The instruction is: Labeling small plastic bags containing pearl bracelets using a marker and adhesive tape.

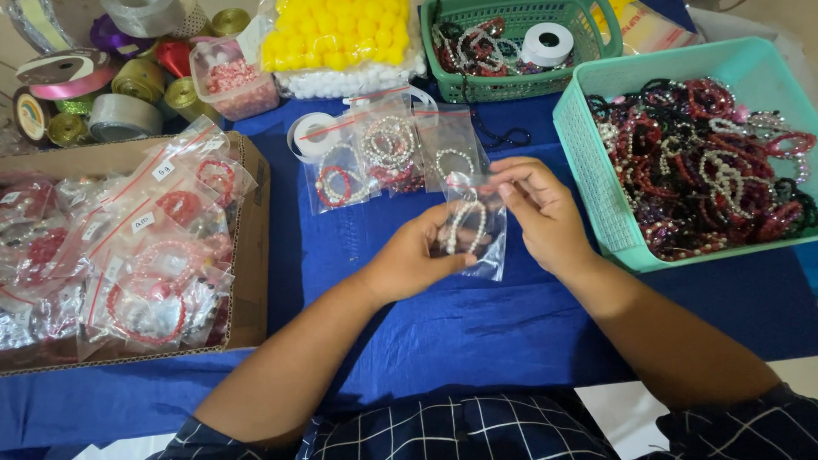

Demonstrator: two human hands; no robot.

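Starting at the far left, a heap of ribbon spools (94, 85) in gold, silver, pink and purple sits at the back of the surface (511, 332), which is draped in blue cloth. Just nearer lies a flat cardboard box (247, 255) piled with bagged bracelets (145, 255), mostly red and pink, each sealed in clear plastic, so finished packets seem to collect there within easy reach of my left side.

Moving right, a few more filled packets (383, 158) lie fanned on the cloth just beyond my hands, beside a white tape roll (311, 132). Farther back stand a small tub of pink beads (232, 81) and a bag of yellow pompoms (341, 34).

In the middle, raised just above the cloth, I hold a small clear zip bag (475, 230). My left hand (409, 260) cups it from below, fingers closed on its lower edge to keep it steady. My right hand (545, 213) pinches the top strip between thumb and fingertips, a grip that suits pressing a seal. Inside, a bracelet (467, 226) of white pearl-like beads curls beside something darker; the plastic is glossy and crinkled.

To the right, a mint basket (596, 187) brims with loose bracelets in red, black, white and purple, near my right hand. Behind it, a green basket (443, 85) holds more bracelets and another white roll (545, 43).
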